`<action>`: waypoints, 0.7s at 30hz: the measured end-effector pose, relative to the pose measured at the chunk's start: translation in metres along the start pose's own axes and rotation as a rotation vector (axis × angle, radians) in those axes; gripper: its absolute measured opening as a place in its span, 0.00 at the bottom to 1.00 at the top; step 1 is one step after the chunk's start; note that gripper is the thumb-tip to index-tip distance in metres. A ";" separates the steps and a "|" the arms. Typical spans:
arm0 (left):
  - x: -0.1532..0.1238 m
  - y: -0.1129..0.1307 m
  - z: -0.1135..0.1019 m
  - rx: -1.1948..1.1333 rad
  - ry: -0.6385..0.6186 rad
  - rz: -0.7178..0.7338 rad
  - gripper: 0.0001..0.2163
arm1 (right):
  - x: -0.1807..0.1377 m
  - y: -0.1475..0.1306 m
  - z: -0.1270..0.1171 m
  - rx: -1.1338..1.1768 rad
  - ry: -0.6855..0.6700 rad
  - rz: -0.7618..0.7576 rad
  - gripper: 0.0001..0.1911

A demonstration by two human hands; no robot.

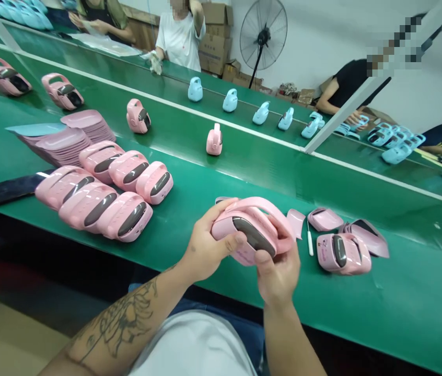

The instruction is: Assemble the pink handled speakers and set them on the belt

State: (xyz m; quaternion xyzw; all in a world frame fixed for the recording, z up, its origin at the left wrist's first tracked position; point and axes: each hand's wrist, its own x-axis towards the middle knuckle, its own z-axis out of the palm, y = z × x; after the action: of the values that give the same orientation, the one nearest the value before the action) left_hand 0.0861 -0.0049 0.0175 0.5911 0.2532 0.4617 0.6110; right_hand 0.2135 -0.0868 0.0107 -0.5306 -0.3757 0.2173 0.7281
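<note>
Both hands grip one pink plastic device with a loop handle and a dark oval window (253,232), raised over the near edge of the green table. My left hand (209,245) wraps its left end, thumb on the front by the window. My right hand (280,271) holds the right end below the handle, thumb at the window's lower edge. Right of my hands lies a similar pink device (346,256) on its side, beside pink curved panels (325,219) and a thin tool with a white handle (310,243). What exactly the device is, I cannot tell.
Several pink devices (127,216) stand grouped at left, before stacked pink panels (66,146). More pink units (214,140) are spaced along the green belt (268,162). Behind a white rail (244,130) are blue units (230,100), people (182,39) and a fan (263,35).
</note>
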 end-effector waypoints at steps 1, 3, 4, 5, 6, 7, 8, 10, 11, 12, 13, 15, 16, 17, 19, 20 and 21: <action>0.010 -0.004 -0.004 0.008 -0.016 -0.017 0.36 | 0.012 0.002 -0.006 -0.086 0.007 -0.004 0.35; 0.033 -0.013 -0.016 0.080 0.016 -0.006 0.35 | 0.050 0.011 -0.017 -0.301 0.131 0.003 0.31; 0.044 -0.019 -0.024 0.141 0.049 0.017 0.34 | 0.077 0.018 -0.020 -0.471 0.190 0.026 0.30; 0.054 -0.024 -0.032 0.223 0.087 0.040 0.33 | 0.106 0.026 -0.023 -0.536 0.246 0.047 0.29; 0.062 -0.029 -0.040 0.329 0.090 0.043 0.32 | 0.137 0.036 -0.025 -0.574 0.287 0.066 0.28; 0.067 -0.034 -0.048 0.431 0.056 0.029 0.31 | 0.166 0.046 -0.026 -0.612 0.322 0.091 0.27; 0.070 -0.037 -0.055 0.493 0.018 0.012 0.31 | 0.193 0.058 -0.026 -0.650 0.344 0.118 0.26; 0.067 -0.041 -0.063 0.605 -0.105 -0.019 0.35 | 0.234 0.079 -0.028 -0.725 0.363 0.164 0.21; 0.064 -0.042 -0.065 0.651 -0.166 -0.020 0.38 | 0.247 0.089 -0.029 -0.759 0.369 0.179 0.20; 0.061 -0.041 -0.065 0.704 -0.221 -0.015 0.40 | 0.254 0.097 -0.031 -0.788 0.372 0.189 0.20; 0.058 -0.041 -0.065 0.752 -0.264 -0.005 0.40 | 0.258 0.104 -0.032 -0.813 0.375 0.193 0.20; 0.054 -0.038 -0.064 0.802 -0.287 0.025 0.38 | 0.256 0.112 -0.035 -0.849 0.379 0.187 0.22; 0.054 -0.037 -0.063 0.812 -0.282 0.043 0.36 | 0.251 0.112 -0.037 -0.862 0.381 0.173 0.23; 0.054 -0.037 -0.063 0.821 -0.276 0.066 0.33 | 0.245 0.111 -0.038 -0.871 0.381 0.149 0.25; 0.056 -0.036 -0.064 0.833 -0.279 0.117 0.30 | 0.229 0.103 -0.041 -0.874 0.356 0.075 0.31; 0.056 -0.036 -0.065 0.839 -0.282 0.137 0.29 | 0.219 0.097 -0.041 -0.867 0.320 0.033 0.32; 0.057 -0.036 -0.065 0.844 -0.283 0.151 0.29 | 0.208 0.091 -0.042 -0.853 0.265 -0.005 0.32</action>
State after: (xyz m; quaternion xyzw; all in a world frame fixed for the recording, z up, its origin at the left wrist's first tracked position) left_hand 0.0652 0.0811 -0.0147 0.8628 0.2894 0.2758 0.3094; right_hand 0.3835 0.0677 -0.0150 -0.8058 -0.3362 -0.0286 0.4866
